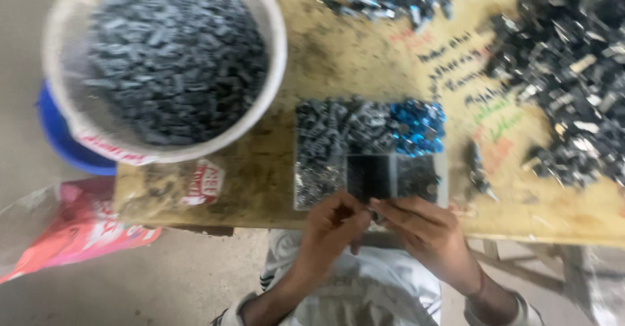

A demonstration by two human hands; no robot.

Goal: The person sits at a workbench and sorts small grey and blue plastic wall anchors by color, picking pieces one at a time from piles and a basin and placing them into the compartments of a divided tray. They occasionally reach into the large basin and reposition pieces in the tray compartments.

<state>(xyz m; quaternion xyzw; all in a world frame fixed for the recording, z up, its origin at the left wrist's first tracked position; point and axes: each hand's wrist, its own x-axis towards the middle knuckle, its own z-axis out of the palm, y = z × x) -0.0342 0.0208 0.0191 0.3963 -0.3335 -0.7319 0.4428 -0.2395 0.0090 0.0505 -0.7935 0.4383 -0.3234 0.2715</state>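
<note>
the left hand (329,225) and right hand (426,231) are meeting fingertip to fingertip at the near edge of the tray (371,153), pinching a small dark part (372,214) between them; it is too blurred to make out. grey parts and blue parts (416,125) are filling the tray's compartments. left of the tray a white tub (166,62) of grey pieces is sitting on the tabletop (325,59). right of the tray a black heap (573,72) is lying.

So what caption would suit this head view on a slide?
Two hands work a tiny part beside a sorting tray, with a tub of grey pieces nearby.
</note>
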